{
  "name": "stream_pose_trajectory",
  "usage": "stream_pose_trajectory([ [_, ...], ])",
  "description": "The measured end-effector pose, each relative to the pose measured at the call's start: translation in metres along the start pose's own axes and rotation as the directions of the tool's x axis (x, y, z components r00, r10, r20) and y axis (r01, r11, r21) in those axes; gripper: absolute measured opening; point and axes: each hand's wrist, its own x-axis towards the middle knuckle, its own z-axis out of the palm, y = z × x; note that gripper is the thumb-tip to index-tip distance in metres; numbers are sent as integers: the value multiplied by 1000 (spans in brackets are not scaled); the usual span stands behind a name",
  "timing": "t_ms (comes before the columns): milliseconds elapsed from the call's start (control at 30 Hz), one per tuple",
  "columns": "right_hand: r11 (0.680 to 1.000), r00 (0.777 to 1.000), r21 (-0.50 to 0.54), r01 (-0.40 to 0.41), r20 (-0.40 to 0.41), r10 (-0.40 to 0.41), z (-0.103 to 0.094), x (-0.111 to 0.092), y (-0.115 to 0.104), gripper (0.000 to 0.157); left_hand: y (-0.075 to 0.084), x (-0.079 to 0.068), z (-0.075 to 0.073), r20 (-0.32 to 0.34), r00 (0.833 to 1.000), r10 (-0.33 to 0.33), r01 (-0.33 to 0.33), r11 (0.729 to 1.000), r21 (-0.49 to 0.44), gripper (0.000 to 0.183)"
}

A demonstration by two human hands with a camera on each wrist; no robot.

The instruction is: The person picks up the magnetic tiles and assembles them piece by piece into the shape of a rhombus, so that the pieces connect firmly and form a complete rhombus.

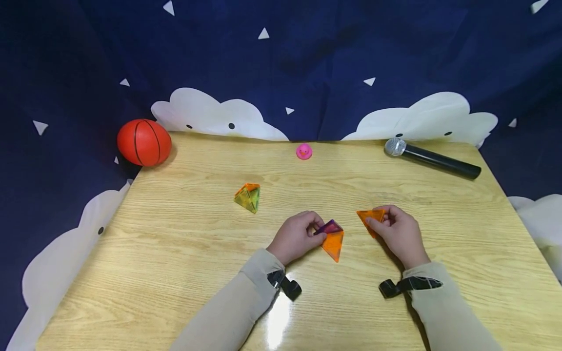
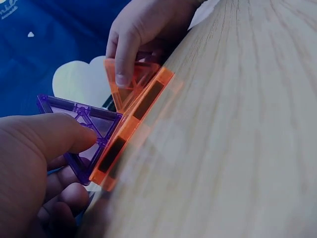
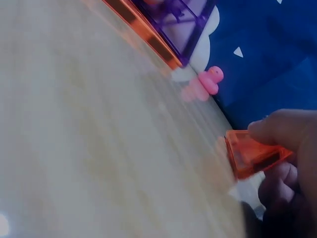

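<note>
My left hand point(image 1: 298, 236) pinches a purple triangular magnetic tile point(image 2: 89, 124) between thumb and fingers. Along its lower edge the purple tile meets an orange triangular tile point(image 1: 333, 245), which lies flat on the table. To the right, my right hand point(image 1: 398, 234) holds a second orange triangular tile point(image 3: 252, 151) by one corner, thumb on its near face. That tile is tilted up and stands apart from the purple and orange pair. Farther back on the left sits a small pyramid of yellow-green and orange tiles point(image 1: 248, 197), touched by neither hand.
A red ball point(image 1: 144, 142) with black lines sits at the table's back left corner. Near the back edge is a pink rubber duck point(image 1: 304, 151), and a microphone point(image 1: 434, 158) lies at the back right. A dark blue curtain point(image 1: 307, 58) hangs behind the wooden table point(image 1: 175, 273).
</note>
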Motion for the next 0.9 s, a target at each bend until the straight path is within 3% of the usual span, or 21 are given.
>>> stream_pose_trajectory([
  [600,999,998,-48,5,59,-2,12,-37,-19,28,-1,1,2,2,1000,-2,2,1000,4,16],
  [900,997,996,-80,13,88,-6,14,-43,-27,27,-1,1,1,1,1000,-1,1,1000,0,15],
])
